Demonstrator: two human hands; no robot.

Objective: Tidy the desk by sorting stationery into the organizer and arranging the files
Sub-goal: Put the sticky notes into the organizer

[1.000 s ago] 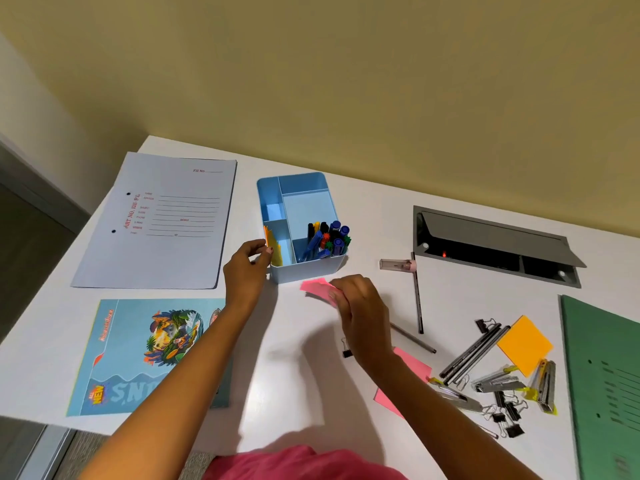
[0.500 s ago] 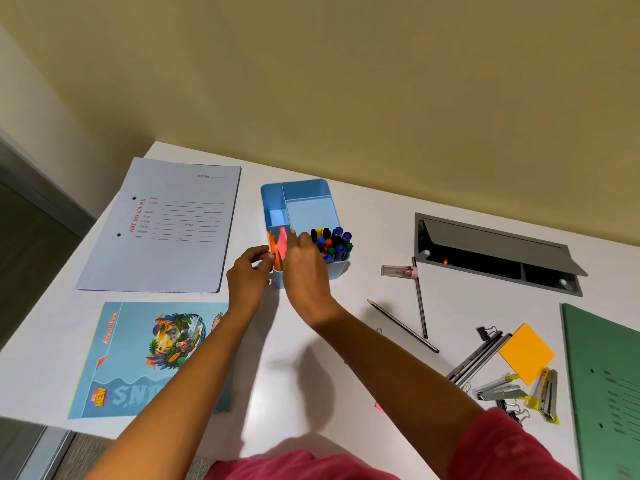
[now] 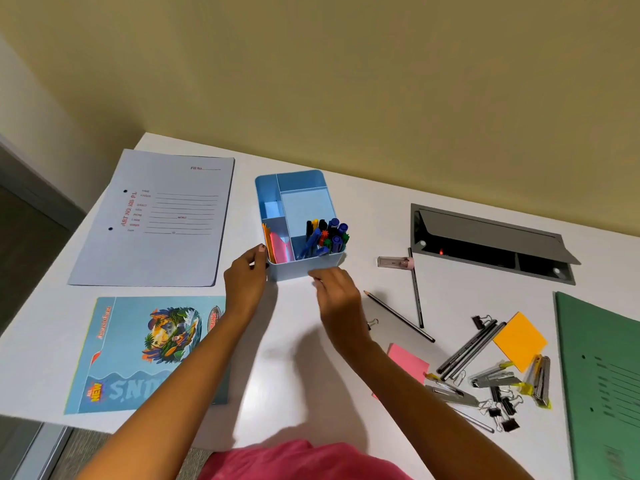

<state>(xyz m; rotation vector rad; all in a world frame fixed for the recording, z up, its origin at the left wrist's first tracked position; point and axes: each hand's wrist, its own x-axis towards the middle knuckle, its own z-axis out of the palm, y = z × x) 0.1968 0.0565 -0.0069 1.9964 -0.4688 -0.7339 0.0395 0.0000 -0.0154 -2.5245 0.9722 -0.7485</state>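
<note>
Blue plastic meets my left hand (image 3: 246,276), whose fingers pinch the near-left corner of the organizer (image 3: 299,221). My right hand (image 3: 337,292) hovers just in front of its near wall, fingers loosely curled, holding nothing as far as I can tell. Pink notes (image 3: 280,249) stand in the near-left compartment, markers (image 3: 327,237) beside them. Pencils (image 3: 398,317) lie right on the white surface (image 3: 311,375).

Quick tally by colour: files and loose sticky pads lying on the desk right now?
Lavender file: 1
Green file: 1
Blue picture folder: 1
Pink sticky pad: 1
Orange sticky pad: 1
Total: 5
Excludes pads inside the organizer.
</note>
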